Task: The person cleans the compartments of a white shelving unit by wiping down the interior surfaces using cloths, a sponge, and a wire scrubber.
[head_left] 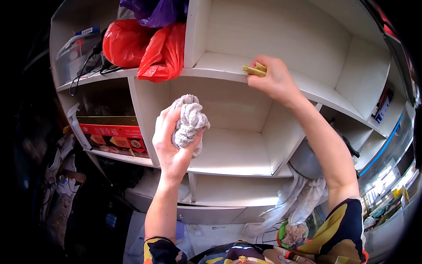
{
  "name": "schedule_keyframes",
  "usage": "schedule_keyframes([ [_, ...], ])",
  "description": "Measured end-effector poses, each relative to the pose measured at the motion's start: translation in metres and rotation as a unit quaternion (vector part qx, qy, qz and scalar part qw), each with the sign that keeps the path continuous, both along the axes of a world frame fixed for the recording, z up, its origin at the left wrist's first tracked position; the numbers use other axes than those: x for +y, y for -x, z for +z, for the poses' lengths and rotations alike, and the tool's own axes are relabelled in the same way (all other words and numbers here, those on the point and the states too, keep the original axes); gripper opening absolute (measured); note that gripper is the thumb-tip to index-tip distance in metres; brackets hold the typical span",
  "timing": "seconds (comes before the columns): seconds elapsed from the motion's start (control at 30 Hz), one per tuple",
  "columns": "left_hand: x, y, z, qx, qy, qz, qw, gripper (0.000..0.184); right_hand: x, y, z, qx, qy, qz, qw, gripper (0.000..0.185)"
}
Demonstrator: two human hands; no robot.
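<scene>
My left hand (169,136) is wrapped round a crumpled grey-white cloth (190,121), held up in front of the middle compartment of a white shelf unit (228,165). My right hand (274,79) is raised at the front edge of the upper shelf. Between its thumb and fingers it pinches a small flat yellow-green object (255,69), whose exact kind I cannot make out.
Red plastic bags (162,53) and a purple bag (156,13) sit upper left. A red box (114,138) lies below them. At right are a metal pot (305,160) and hanging white cloths (303,198); a green-rimmed basin (281,235) holds cloth.
</scene>
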State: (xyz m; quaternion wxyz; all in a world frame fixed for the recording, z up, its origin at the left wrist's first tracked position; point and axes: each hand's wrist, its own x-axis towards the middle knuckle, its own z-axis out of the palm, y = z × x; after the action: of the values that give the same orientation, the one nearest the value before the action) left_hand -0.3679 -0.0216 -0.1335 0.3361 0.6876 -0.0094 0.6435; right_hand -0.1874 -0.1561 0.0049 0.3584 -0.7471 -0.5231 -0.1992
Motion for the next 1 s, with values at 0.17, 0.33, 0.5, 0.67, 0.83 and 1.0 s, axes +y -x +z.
schedule_keyframes([
  [0.17, 0.005, 0.0, -0.006, -0.015, 0.009, -0.018, 1.0, 0.045, -0.001, 0.002, 0.001, -0.017, 0.015, -0.021, 1.0, 0.025],
  [0.33, 0.008, 0.001, -0.011, -0.019, 0.018, -0.018, 1.0, 0.045, -0.003, 0.004, 0.001, 0.005, 0.008, -0.009, 1.0, 0.026],
  [0.5, 0.009, 0.0, -0.015, -0.03, 0.02, -0.034, 0.999, 0.045, -0.001, 0.003, -0.002, -0.019, 0.001, -0.023, 1.0, 0.025],
  [0.67, 0.008, -0.002, -0.015, -0.03, 0.018, -0.032, 0.999, 0.045, -0.003, -0.001, -0.003, -0.031, -0.003, 0.007, 0.999, 0.022],
  [0.83, 0.005, -0.003, -0.015, -0.026, 0.021, -0.024, 0.999, 0.044, -0.001, 0.004, -0.005, -0.051, -0.026, -0.03, 0.998, 0.025],
  [1.0, 0.003, -0.008, -0.017, -0.028, 0.024, -0.029, 0.999, 0.044, -0.001, 0.001, -0.006, -0.033, -0.021, -0.012, 0.999, 0.025],
])
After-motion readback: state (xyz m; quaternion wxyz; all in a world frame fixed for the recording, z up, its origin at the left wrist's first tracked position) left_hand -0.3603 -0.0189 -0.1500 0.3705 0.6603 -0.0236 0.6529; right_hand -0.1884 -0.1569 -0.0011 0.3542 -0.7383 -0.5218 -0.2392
